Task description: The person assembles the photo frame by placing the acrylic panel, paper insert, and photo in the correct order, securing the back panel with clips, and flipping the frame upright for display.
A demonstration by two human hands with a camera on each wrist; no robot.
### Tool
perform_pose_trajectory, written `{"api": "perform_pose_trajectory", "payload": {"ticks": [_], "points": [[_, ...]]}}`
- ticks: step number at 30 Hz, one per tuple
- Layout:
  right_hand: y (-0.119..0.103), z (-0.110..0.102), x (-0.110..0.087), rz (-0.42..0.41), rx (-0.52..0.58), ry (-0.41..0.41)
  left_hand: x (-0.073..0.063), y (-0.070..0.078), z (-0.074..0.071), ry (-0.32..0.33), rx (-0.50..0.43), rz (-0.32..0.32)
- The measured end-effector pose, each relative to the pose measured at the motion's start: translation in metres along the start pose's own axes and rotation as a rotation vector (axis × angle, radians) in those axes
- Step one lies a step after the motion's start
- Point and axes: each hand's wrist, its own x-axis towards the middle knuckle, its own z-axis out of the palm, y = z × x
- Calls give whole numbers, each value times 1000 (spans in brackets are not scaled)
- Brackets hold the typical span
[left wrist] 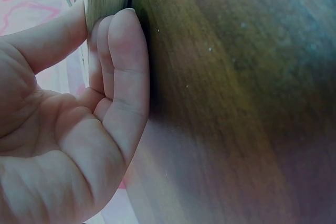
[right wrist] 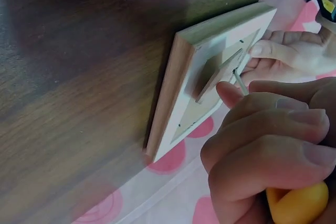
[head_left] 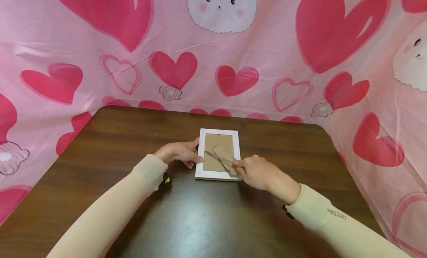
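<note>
A white picture frame (head_left: 217, 174) lies face down on the table, its tan backing board (head_left: 210, 141) showing. From the backing a flat easel stand (right wrist: 220, 77) sticks up at a slant. My left hand (head_left: 181, 152) holds the frame's left side, thumb on top and fingers along the outer edge. In my right hand (head_left: 258, 172) is a screwdriver with a yellow handle (right wrist: 300, 204). Its thin metal shaft (head_left: 218, 158) reaches across the backing, the tip near the inner left edge. Part of the handle is hidden in the palm.
The dark wooden table (head_left: 160, 221) spreads out around the frame. Behind it and along the sides hangs a pink cloth (head_left: 207, 46) printed with hearts. A black band with a yellow mark (head_left: 166, 180) is on the left wrist.
</note>
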Motion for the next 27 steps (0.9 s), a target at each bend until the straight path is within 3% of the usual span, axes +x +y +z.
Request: {"api": "perform_pose_trajectory", "payload": {"ticks": [9, 16, 21, 27], "points": [[1, -1, 1, 22, 25, -6, -2, 1, -2, 6, 5, 3], [9, 0, 2, -23, 6, 29, -1, -2, -2, 13, 5, 6], [23, -2, -9, -91, -91, 119, 0, -3, 0, 7, -6, 5], [37, -18, -31, -129, -133, 233, 0, -3, 0, 13, -3, 2]]}}
